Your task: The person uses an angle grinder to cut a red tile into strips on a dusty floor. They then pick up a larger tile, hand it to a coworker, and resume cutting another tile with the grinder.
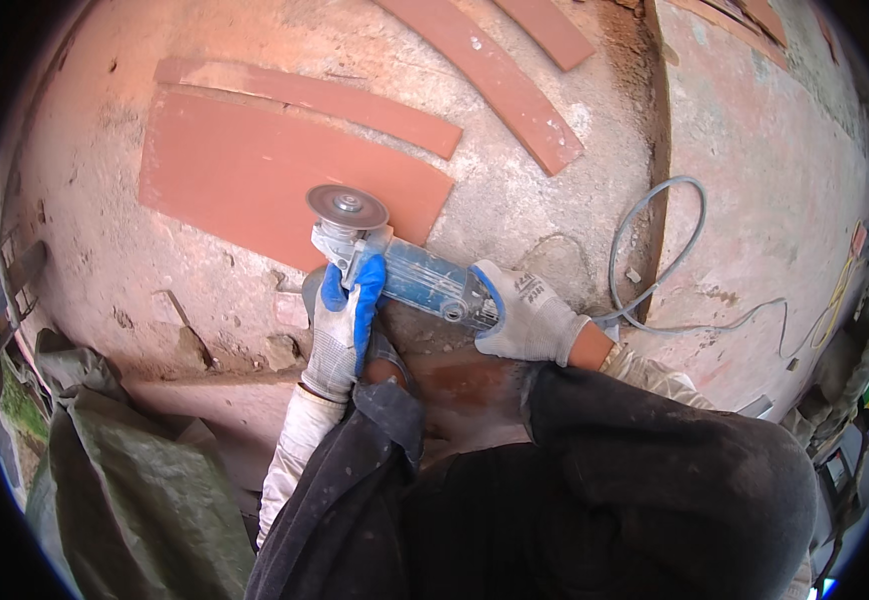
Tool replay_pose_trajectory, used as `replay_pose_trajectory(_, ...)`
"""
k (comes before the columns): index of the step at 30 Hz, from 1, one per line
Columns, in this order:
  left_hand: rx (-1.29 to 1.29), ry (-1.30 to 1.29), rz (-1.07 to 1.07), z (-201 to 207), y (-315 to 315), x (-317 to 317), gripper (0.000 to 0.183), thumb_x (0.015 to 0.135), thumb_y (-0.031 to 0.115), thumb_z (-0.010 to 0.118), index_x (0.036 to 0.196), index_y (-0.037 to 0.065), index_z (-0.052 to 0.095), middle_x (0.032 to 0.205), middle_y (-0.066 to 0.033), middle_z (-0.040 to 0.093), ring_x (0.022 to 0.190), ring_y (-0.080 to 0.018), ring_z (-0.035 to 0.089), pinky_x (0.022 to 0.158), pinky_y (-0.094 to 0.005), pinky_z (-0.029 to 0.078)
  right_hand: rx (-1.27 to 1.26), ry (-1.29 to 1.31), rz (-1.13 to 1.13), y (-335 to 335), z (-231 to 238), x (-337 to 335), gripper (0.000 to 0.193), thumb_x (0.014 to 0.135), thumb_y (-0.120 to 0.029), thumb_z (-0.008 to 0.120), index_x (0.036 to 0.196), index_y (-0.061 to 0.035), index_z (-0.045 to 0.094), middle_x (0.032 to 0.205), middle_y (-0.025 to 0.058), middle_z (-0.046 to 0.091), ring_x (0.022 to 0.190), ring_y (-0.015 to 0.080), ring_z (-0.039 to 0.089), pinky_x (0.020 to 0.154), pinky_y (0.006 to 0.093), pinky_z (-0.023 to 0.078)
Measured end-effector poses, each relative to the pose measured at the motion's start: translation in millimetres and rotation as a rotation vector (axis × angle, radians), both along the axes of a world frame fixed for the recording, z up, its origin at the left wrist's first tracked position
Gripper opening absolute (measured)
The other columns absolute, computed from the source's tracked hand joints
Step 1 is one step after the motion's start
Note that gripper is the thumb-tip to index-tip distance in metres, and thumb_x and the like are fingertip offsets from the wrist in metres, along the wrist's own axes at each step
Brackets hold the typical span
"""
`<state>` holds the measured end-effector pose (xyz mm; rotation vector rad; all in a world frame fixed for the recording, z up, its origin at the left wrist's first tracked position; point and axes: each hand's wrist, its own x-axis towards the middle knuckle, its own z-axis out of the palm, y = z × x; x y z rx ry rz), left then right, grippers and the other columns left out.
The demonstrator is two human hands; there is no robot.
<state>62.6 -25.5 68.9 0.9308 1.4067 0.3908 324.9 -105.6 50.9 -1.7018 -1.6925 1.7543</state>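
Note:
Both my gloved hands hold a blue angle grinder (425,280) above the ground, its cutting disc (349,206) at the upper left end. My left hand (345,318), in a white and blue glove, grips the grinder near its head, below the disc. Around the rear of the grinder's body my right hand (533,312) is closed. A large flat red tile (255,175) lies on the dusty ground beyond the tool, and the disc overlaps it in the view. Along the tile's far edge runs a narrow red strip (325,102), separated by a thin gap.
A long red strip (500,80) and a shorter one (550,30) lie farther off. The grey power cord (612,270) loops on the right across a ledge edge (660,150). Stone chunks (283,352) lie near my left arm, and a dark green tarp (145,490) is at lower left.

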Motion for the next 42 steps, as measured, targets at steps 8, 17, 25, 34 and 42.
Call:
replay_pose_trajectory(8, -0.073, -0.082, 0.107, -6.1, -1.9, 3.4, 0.044, 0.114, 0.033, 0.062, 0.14, -0.003, 0.066, 0.123, -0.0071, 0.072, 0.11, -0.0136, 0.066, 0.094, -0.03, 0.054, 0.01, 0.008, -0.018, -1.4, -0.8, 1.0, 0.064, 0.079, -0.027, 0.082, 0.13, -0.0007, 0.055, 0.11, 0.0308, 0.072, 0.104, 0.0493, 0.071, 0.091, 0.053, 0.057)
replay_pose_trajectory(17, -0.059, -0.025, 0.043, 0.5, 0.1, 4.5, 0.044, 0.114, 0.033, 0.061, 0.138, -0.003, 0.068, 0.121, -0.0079, 0.072, 0.109, -0.0141, 0.067, 0.094, -0.0305, 0.055, -0.036, 0.013, -0.021, -2.6, -0.1, 3.1, 0.067, 0.077, -0.026, 0.084, 0.132, -0.0006, 0.055, 0.111, 0.0296, 0.072, 0.103, 0.0491, 0.071, 0.091, 0.052, 0.057)
replay_pose_trajectory(25, -0.131, -0.07, 0.094, -7.4, -2.6, 2.1, 0.046, 0.116, 0.032, 0.059, 0.147, -0.002, 0.061, 0.13, -0.0098, 0.069, 0.117, -0.0167, 0.067, 0.099, -0.0328, 0.056, -0.006, 0.02, -0.033, -3.6, 0.4, 3.0, 0.061, 0.078, -0.027, 0.082, 0.127, 0.0004, 0.056, 0.107, 0.0306, 0.072, 0.101, 0.0497, 0.072, 0.09, 0.0536, 0.057)
replay_pose_trajectory(34, 0.055, -0.067, -0.189, -11.8, -11.8, -13.1, 0.05, 0.117, 0.026, 0.056, 0.157, -0.005, 0.051, 0.15, -0.0149, 0.059, 0.136, -0.0223, 0.061, 0.113, -0.0367, 0.053, -0.021, 0.037, -0.049, -6.9, 4.3, 7.6, 0.06, 0.078, -0.026, 0.082, 0.126, -0.0007, 0.056, 0.112, 0.0308, 0.071, 0.105, 0.0493, 0.071, 0.092, 0.0527, 0.056)
replay_pose_trajectory(42, -0.082, 0.011, -0.251, -7.8, -7.6, -10.8, 0.051, 0.118, 0.023, 0.053, 0.159, -0.008, 0.047, 0.157, -0.0172, 0.055, 0.143, -0.0232, 0.057, 0.117, -0.0357, 0.048, -0.01, 0.01, -0.033, -16.3, 7.4, 13.7, 0.065, 0.079, -0.029, 0.083, 0.131, 0.0, 0.055, 0.116, 0.0293, 0.071, 0.11, 0.0475, 0.07, 0.097, 0.0508, 0.055)
